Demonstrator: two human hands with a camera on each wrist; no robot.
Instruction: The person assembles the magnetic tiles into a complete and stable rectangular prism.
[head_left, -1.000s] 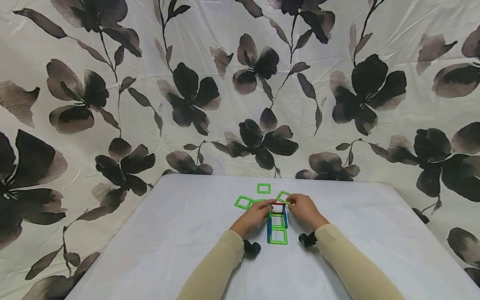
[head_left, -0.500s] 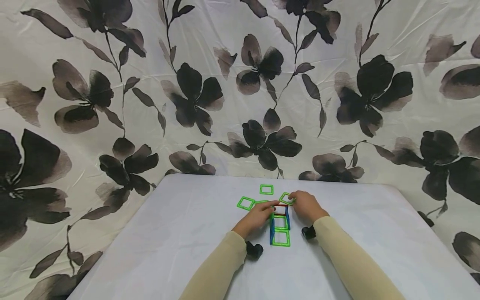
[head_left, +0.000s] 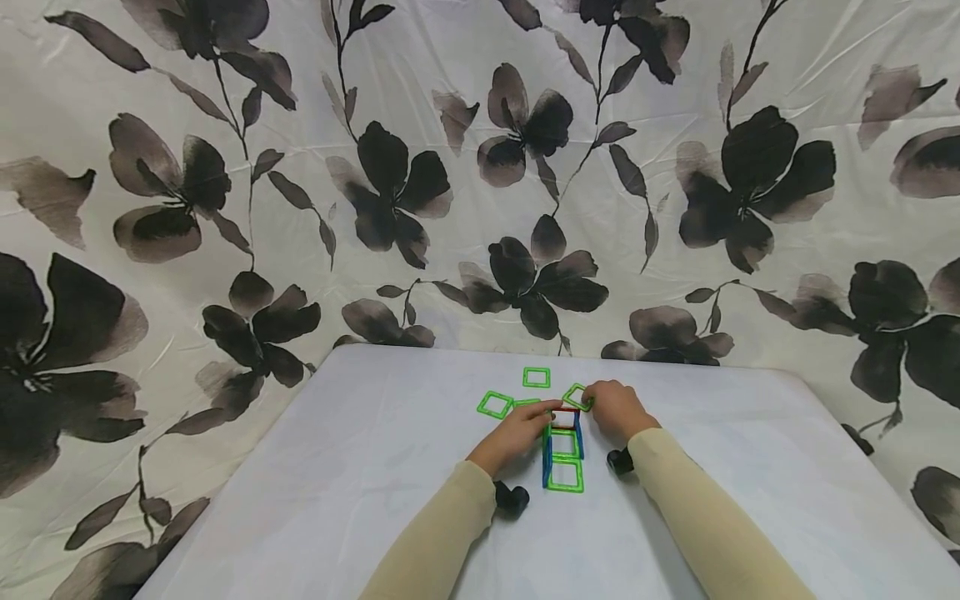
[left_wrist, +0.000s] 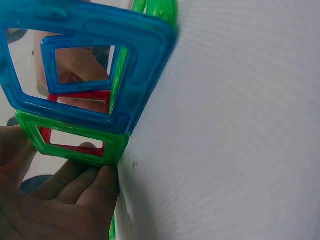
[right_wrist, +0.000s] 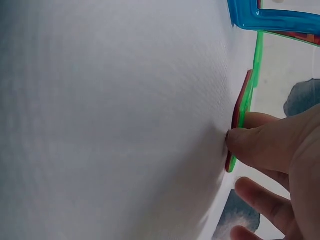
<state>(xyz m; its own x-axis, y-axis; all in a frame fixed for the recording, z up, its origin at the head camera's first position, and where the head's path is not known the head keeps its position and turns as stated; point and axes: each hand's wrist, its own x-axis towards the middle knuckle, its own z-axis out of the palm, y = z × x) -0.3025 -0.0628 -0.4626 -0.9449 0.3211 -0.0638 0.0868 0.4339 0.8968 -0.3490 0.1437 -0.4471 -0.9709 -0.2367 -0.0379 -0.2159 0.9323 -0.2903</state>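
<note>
On the white table, a structure of magnetic tiles has green square tiles (head_left: 566, 460) on its floor, blue side walls (head_left: 547, 467) and a red tile (head_left: 564, 409) at the far end. My left hand (head_left: 513, 435) holds its far left corner; fingertips touch a green wall tile (left_wrist: 75, 159) beside the large blue tile (left_wrist: 145, 65), and the thumb is at the upper edge. Just beyond the red end, my right hand (head_left: 618, 410) pinches a green square magnetic tile (right_wrist: 244, 107) between thumb and fingers. A red edge (right_wrist: 235, 117) runs along that tile, close over the table.
Loose green square tiles lie past the structure: one (head_left: 536, 369) at the back, one (head_left: 489, 393) to the left, and another (head_left: 527, 402) partly behind my left hand. Black wrist cameras (head_left: 512, 500) sit under both wrists. Floral cloth (head_left: 405, 292) hangs behind the table.
The whole head view has shifted slightly, moving everything a little to the right. My right hand keeps its pinch on the green tile, drawn slightly back from the structure. The left hand holds its place.
</note>
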